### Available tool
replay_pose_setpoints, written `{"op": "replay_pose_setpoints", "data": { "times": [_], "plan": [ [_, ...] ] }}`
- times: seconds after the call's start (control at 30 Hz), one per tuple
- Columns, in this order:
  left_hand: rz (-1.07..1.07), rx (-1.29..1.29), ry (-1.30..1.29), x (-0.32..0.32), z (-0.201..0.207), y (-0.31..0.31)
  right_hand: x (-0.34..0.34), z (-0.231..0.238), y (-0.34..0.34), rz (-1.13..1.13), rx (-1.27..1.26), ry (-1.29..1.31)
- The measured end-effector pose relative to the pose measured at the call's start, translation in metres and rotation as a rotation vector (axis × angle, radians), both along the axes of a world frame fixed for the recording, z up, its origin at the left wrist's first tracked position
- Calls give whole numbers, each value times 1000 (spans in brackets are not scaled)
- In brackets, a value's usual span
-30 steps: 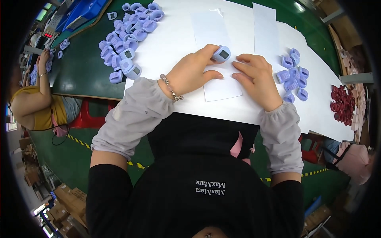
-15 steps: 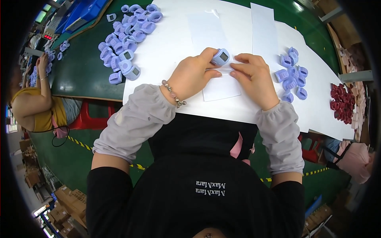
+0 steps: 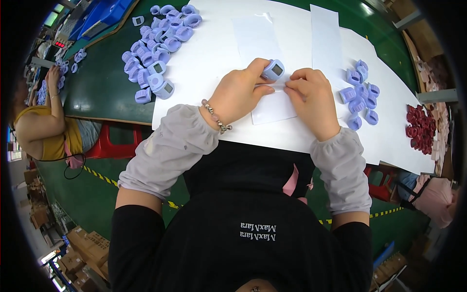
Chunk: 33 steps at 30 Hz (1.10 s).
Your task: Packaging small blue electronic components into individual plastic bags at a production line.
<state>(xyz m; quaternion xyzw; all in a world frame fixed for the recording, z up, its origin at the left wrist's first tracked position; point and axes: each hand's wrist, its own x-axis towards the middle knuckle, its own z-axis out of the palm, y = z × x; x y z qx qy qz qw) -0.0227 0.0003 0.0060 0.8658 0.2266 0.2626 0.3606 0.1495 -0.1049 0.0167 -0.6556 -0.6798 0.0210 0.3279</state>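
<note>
Currently one lilac watch [image 3: 274, 69] is held at the left hand [image 3: 238, 92], over the white-topped table [image 3: 194, 68], screen facing up. The left fingers are curled against its side; the thumb is set lower, apart from it. The right hand [image 3: 314, 100] is placed just beside, index finger and thumb almost together near some clear film [image 3: 279, 88]; whether film is pinched there cannot be told. A white sheet [image 3: 272, 111] is laid below both hands.

Handling, as judged: watch light, case stiff, band softer, smooth plastic a bit slippery. Best gripped by the case sides, screen left untouched. Film probably thin, floppy and clingy; best taken by an edge.

Hidden: watch underside and most of its band, plus the left fingertips behind it. Film outline is barely made out against white. In the left pile [image 3: 151, 46] and right cluster [image 3: 359, 95], many watches are overlapped, so no count is given.
</note>
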Motion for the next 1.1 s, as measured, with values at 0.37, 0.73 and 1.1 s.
{"op": "replay_pose_setpoints", "data": {
  "times": [0.37, 0.73, 1.1],
  "plan": [
    [-12, -23, -36, -1, -1, 2, 0, 8, 3, 61, -150, 278],
    [-41, -396, -288, 2, 0, 6, -13, 30, 15, 169, -106, 1037],
    [-44, -397, -319, 1, -3, 9, -17, 28, 19, 138, -102, 1004]
  ]
}}
